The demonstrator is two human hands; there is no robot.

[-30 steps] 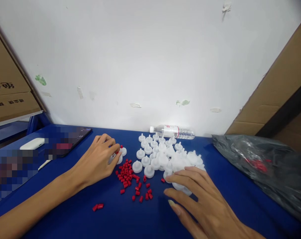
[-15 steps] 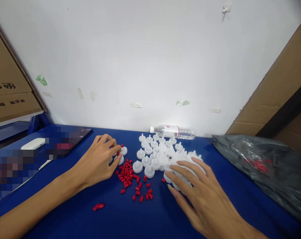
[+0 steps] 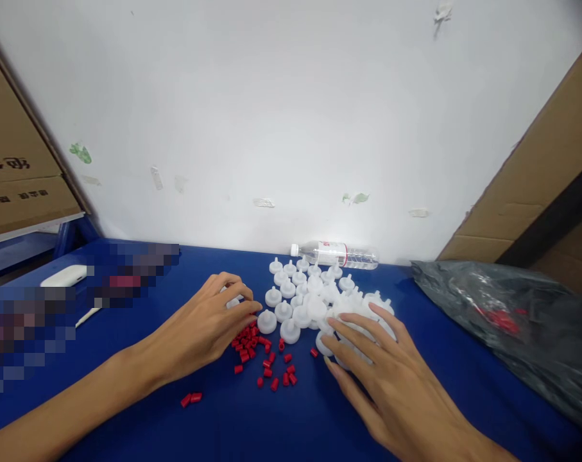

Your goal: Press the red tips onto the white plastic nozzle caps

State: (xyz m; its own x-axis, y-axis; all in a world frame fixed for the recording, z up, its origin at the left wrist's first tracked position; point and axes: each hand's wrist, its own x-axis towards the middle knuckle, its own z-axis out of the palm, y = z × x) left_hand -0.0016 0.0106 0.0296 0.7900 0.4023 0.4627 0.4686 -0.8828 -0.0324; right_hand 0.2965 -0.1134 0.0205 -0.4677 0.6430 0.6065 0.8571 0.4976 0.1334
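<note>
My left hand [image 3: 206, 330] lies on the blue table [image 3: 252, 427] with its fingers curled together, fingertips in the left edge of a heap of small red caps [image 3: 266, 362]. Whether they hold anything is hidden. A white disc-shaped piece [image 3: 232, 301] peeks out behind its knuckles. My right hand [image 3: 382, 378] rests flat with fingers spread on the near side of a cluster of white disc pieces with stubs [image 3: 314, 298], covering some of them. Two stray red caps [image 3: 190, 399] lie nearer to me on the left.
A clear plastic bottle [image 3: 336, 255] lies against the white wall behind the pieces. A black plastic bag [image 3: 512, 321] fills the right side. Cardboard boxes stand at the left [image 3: 16, 173] and right [image 3: 536, 160]. A white oblong object [image 3: 64, 276] sits far left.
My left hand has moved right, from the white pieces with red caps to the red heap. My right hand has slid forward onto the white cluster.
</note>
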